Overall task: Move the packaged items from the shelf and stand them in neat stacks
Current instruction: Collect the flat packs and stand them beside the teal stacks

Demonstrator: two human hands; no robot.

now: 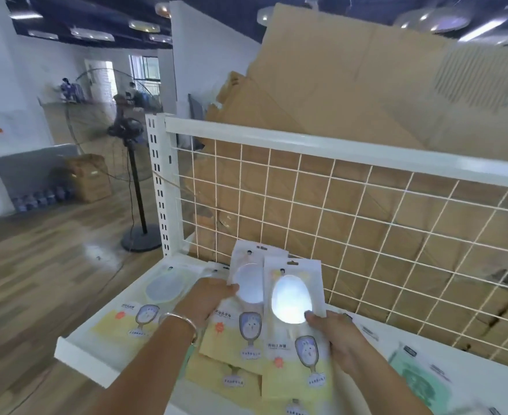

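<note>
While both forearms reach in from the near edge, the right hand grips the front package by its right side. Its thumb lies across the face at the lower edge of the bright oval mirror window, and the other fingers are hidden behind the pack. That pack stands upright, raised above the white shelf. Just left of it, the left hand, with a silver bracelet on its wrist, pinches the rear package at its left edge, thumb on the front. This one is upright too and partly overlapped by the front package. Beneath both hands, flat packages of the same yellow design lie loosely overlapping on the shelf. One more lies further left, and a green package lies at the near right. Beyond them rises the shelf's white wire grid, with brown cardboard leaning behind it. At far left a pedestal fan stands on the wooden floor.
</note>
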